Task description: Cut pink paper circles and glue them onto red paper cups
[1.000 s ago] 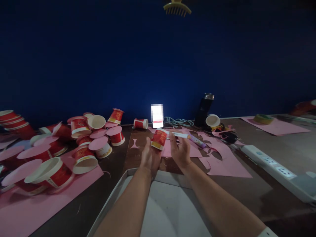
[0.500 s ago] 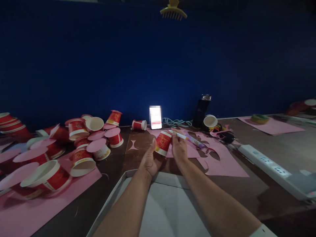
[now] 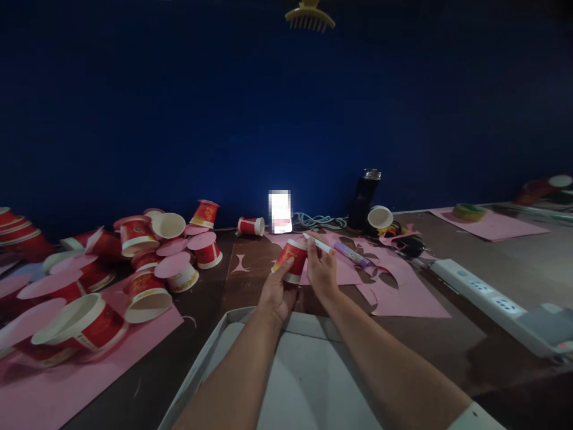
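Left grip (image 3: 274,295) clasps a tilted red cup (image 3: 297,257) over the worktop (image 3: 208,298), just left of the right grip (image 3: 323,275), which grasps a white pen-like stick (image 3: 323,245) slanting up-left, tip near the cup's edge; whether they touch, I cannot tell. Left fingers are mostly hidden behind the cup.

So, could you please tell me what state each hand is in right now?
Left hand: closed, holding a cup.
Right hand: closed, holding a white pen.
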`<move>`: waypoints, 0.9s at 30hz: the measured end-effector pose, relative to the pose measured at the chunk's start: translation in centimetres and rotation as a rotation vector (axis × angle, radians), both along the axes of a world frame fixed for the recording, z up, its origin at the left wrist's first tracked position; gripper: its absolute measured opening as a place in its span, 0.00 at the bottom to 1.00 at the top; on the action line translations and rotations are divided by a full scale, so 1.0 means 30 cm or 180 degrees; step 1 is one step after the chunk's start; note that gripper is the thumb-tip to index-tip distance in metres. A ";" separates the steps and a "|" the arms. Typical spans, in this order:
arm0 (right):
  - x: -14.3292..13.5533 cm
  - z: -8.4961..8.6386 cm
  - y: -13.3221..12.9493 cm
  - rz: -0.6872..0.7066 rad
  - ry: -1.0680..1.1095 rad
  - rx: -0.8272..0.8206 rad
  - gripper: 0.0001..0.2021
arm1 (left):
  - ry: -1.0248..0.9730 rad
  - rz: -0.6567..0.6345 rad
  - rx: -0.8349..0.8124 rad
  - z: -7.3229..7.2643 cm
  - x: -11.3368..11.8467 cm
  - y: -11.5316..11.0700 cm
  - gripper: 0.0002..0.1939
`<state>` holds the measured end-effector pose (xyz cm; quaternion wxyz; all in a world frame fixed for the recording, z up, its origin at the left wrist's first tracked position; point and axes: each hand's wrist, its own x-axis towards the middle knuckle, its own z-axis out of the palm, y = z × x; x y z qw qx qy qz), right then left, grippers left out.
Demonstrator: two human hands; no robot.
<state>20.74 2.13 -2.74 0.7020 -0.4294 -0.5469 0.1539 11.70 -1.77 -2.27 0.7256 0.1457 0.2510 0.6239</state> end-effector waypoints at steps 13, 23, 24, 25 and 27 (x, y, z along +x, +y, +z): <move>-0.019 0.044 -0.091 -0.0317 -0.1520 0.0548 0.10 | -0.0196 0.0612 -0.0513 0.004 -0.034 0.026 0.10; -0.013 0.028 -0.075 -0.0334 -0.1591 0.0517 0.10 | -0.0123 0.0601 -0.0424 0.007 -0.027 0.031 0.07; -0.013 0.027 -0.074 -0.0341 -0.1596 0.0496 0.10 | -0.0114 0.0609 -0.0430 0.008 -0.026 0.032 0.07; -0.013 0.027 -0.072 -0.0354 -0.1598 0.0481 0.10 | -0.0114 0.0628 -0.0425 0.009 -0.025 0.032 0.08; -0.013 0.028 -0.071 -0.0369 -0.1620 0.0469 0.10 | -0.0125 0.0654 -0.0395 0.009 -0.024 0.033 0.08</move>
